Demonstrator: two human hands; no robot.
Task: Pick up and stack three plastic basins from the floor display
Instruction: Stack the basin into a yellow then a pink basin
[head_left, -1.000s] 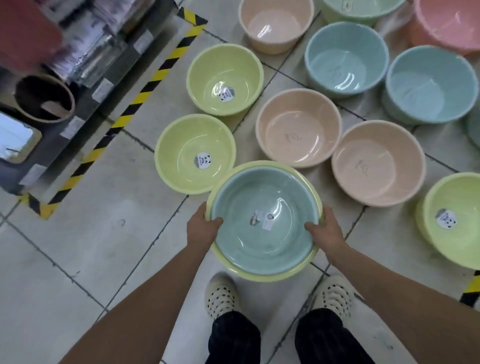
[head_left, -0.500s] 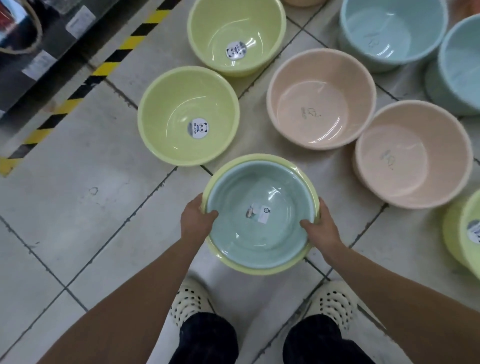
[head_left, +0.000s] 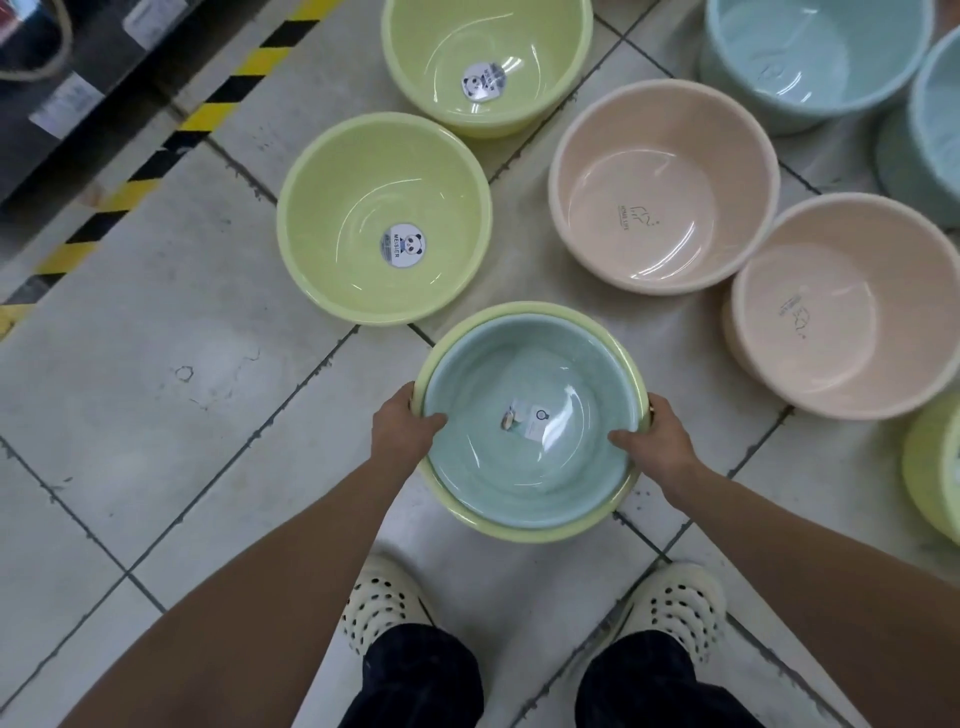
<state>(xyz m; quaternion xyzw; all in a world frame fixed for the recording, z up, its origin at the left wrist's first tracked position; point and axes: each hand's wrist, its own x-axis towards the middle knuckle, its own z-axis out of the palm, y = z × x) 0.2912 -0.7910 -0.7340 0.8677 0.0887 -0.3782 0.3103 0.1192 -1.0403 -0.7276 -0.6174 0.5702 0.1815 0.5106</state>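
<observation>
Now teal basin (head_left: 530, 415), nested in yellow-green basin (head_left: 519, 530), is gripped at opposite rims by left hand (head_left: 402, 426) and right hand (head_left: 660, 441), above tiled floor (head_left: 156, 364).

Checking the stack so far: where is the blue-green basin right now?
In the head view it sits nested inside a yellow basin, low centre, held by the left hand and right hand above the shoes.
</observation>
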